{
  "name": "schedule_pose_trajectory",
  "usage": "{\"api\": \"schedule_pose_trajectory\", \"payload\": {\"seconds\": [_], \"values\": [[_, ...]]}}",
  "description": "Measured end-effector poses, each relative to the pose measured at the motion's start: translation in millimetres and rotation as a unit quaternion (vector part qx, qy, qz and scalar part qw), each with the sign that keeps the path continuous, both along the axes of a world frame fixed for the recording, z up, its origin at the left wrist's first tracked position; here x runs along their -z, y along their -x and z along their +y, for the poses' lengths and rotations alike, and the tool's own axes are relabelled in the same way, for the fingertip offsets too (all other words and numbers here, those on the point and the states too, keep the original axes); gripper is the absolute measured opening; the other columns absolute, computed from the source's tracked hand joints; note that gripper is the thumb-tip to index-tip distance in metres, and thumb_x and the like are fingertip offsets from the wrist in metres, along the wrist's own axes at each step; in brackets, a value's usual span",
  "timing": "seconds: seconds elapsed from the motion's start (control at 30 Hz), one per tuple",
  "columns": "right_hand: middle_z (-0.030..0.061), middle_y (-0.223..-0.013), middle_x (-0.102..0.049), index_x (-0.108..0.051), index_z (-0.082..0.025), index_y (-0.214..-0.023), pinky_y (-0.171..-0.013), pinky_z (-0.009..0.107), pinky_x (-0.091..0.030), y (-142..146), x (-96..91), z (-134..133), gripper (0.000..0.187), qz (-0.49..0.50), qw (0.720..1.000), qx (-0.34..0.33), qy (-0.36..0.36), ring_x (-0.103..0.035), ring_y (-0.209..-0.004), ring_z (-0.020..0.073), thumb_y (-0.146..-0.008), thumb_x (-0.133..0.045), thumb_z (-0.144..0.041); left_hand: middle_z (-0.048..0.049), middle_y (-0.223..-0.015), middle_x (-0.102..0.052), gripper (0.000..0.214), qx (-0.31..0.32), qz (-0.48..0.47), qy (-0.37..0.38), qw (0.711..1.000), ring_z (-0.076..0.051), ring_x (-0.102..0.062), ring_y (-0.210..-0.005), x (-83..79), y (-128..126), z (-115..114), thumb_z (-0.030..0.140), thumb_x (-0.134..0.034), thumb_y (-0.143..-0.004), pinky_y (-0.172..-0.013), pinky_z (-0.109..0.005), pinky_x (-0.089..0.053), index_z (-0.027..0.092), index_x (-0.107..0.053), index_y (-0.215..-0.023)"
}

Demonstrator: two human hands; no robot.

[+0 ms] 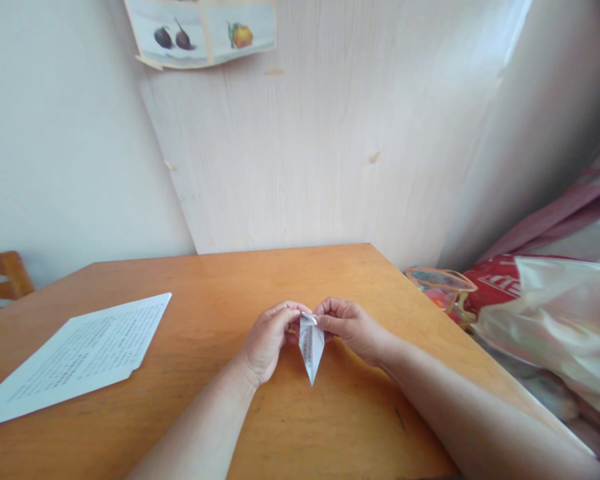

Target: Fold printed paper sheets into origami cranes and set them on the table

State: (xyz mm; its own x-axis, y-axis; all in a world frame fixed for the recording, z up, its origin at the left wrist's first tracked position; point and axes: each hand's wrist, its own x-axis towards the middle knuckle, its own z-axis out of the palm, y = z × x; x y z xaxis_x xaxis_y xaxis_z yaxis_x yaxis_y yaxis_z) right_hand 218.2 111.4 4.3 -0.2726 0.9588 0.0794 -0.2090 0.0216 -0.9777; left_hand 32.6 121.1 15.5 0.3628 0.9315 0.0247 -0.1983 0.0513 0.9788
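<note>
A small folded piece of printed paper (311, 350) is held up over the wooden table, its sharp tip pointing down toward me. My left hand (273, 337) pinches its upper left edge between thumb and fingers. On the other side, my right hand (350, 327) pinches the upper right edge. The top of the paper is bent into a narrow fold between both thumbs. Some fingertips are hidden behind the paper.
Printed sheets (90, 353) lie at the left of the wooden table (220, 427). A chair (10, 273) stands beyond the left edge. Plastic bags (560, 320) and a red bag (495, 280) sit beyond the right edge. Fruit pictures (205, 37) hang on the board behind.
</note>
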Motion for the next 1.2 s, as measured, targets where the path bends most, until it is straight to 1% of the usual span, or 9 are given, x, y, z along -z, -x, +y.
{"api": "schedule_pose_trajectory", "payload": {"seconds": [0.07, 0.13, 0.23, 0.3, 0.4, 0.7, 0.97, 1.13, 1.2], "values": [[-0.0009, -0.071, -0.063, -0.064, -0.018, -0.079, -0.066, 0.030, -0.045, 0, -0.5, 0, 0.034, -0.011, 1.000, 0.005, -0.009, -0.057, -0.066, 0.0140, -0.073, -0.083, -0.045, -0.0026, -0.074, -0.064, 0.029, 0.007, 0.006, -0.001, 1.000, -0.016, -0.055, -0.067, -1.1, 0, 0, 0.044, -0.059, -0.087, -0.063, -0.028, -0.040, 0.017, -0.070, -0.083], [-0.0007, -0.071, -0.063, -0.064, -0.018, -0.079, -0.067, 0.030, -0.046, 0, -0.8, -1, 0.033, -0.021, 1.000, 0.006, -0.016, -0.057, -0.067, 0.0143, -0.074, -0.083, -0.045, -0.0014, -0.073, -0.063, 0.028, 0.008, 0.015, 0.004, 1.000, -0.015, -0.054, -0.067, -2.4, 1, -1, 0.044, -0.061, -0.087, -0.063, -0.027, -0.040, 0.017, -0.067, -0.082], [-0.0010, -0.071, -0.062, -0.065, -0.018, -0.080, -0.067, 0.030, -0.045, -2, -0.3, -1, 0.031, -0.025, 0.999, 0.002, -0.020, -0.056, -0.067, 0.0140, -0.076, -0.081, -0.044, 0.0012, -0.070, -0.060, 0.016, 0.006, 0.017, 0.026, 0.999, -0.014, -0.053, -0.065, -3.8, 1, -2, 0.033, -0.069, -0.080, -0.063, -0.026, -0.039, 0.019, -0.063, -0.085], [-0.0013, -0.072, -0.061, -0.065, -0.018, -0.081, -0.067, 0.030, -0.045, -4, 0.9, 0, 0.028, -0.018, 1.000, -0.005, -0.019, -0.056, -0.067, 0.0135, -0.078, -0.080, -0.042, 0.0016, -0.071, -0.060, 0.016, 0.010, 0.013, 0.043, 0.999, -0.014, -0.055, -0.067, -3.9, 1, -3, 0.028, -0.070, -0.077, -0.064, -0.026, -0.040, 0.020, -0.061, -0.088], [-0.0012, -0.074, -0.061, -0.066, -0.018, -0.083, -0.068, 0.029, -0.046, -6, 3.1, 3, 0.026, -0.010, 1.000, -0.013, -0.020, -0.056, -0.068, 0.0129, -0.080, -0.079, -0.040, 0.0002, -0.074, -0.062, 0.016, 0.021, 0.027, 0.054, 0.998, -0.016, -0.058, -0.072, -2.6, 1, -3, 0.028, -0.068, -0.078, -0.067, -0.028, -0.043, 0.019, -0.059, -0.088], [-0.0006, -0.074, -0.062, -0.065, -0.017, -0.083, -0.069, 0.029, -0.046, -7, 4.6, 5, 0.027, -0.043, 0.999, -0.004, -0.031, -0.057, -0.068, 0.0129, -0.081, -0.077, -0.041, 0.0001, -0.071, -0.062, 0.014, -0.004, 0.085, 0.025, 0.996, -0.014, -0.054, -0.067, 2.5, -1, -1, 0.028, -0.066, -0.078, -0.066, -0.026, -0.040, 0.017, -0.058, -0.083], [-0.0006, -0.072, -0.062, -0.064, -0.017, -0.083, -0.066, 0.029, -0.045, -6, 6.6, 5, 0.029, -0.067, 0.997, 0.001, -0.043, -0.056, -0.066, 0.0130, -0.081, -0.076, -0.044, 0.0002, -0.071, -0.063, 0.024, 0.012, 0.073, 0.034, 0.997, -0.013, -0.055, -0.066, 3.9, -1, -2, 0.037, -0.071, -0.080, -0.066, -0.026, -0.040, 0.017, -0.057, -0.084], [-0.0007, -0.072, -0.062, -0.062, -0.018, -0.081, -0.067, 0.030, -0.046, -2, -0.4, 2, 0.035, -0.046, 0.999, 0.002, -0.012, -0.057, -0.066, 0.0138, -0.077, -0.078, -0.049, 0.0005, -0.071, -0.063, 0.026, 0.003, 0.051, 0.038, 0.998, -0.014, -0.055, -0.067, 6.6, -1, 0, 0.036, -0.074, -0.079, -0.067, -0.026, -0.040, 0.018, -0.056, -0.083], [-0.0008, -0.071, -0.061, -0.061, -0.018, -0.080, -0.066, 0.030, -0.045, -2, -2.5, 0, 0.036, -0.053, 0.999, -0.001, -0.002, -0.056, -0.065, 0.0137, -0.077, -0.076, -0.051, 0.0005, -0.072, -0.063, 0.026, -0.005, 0.039, 0.035, 0.999, -0.014, -0.056, -0.067, 6.4, -1, 1, 0.036, -0.074, -0.079, -0.068, -0.026, -0.041, 0.018, -0.055, -0.082]]}}
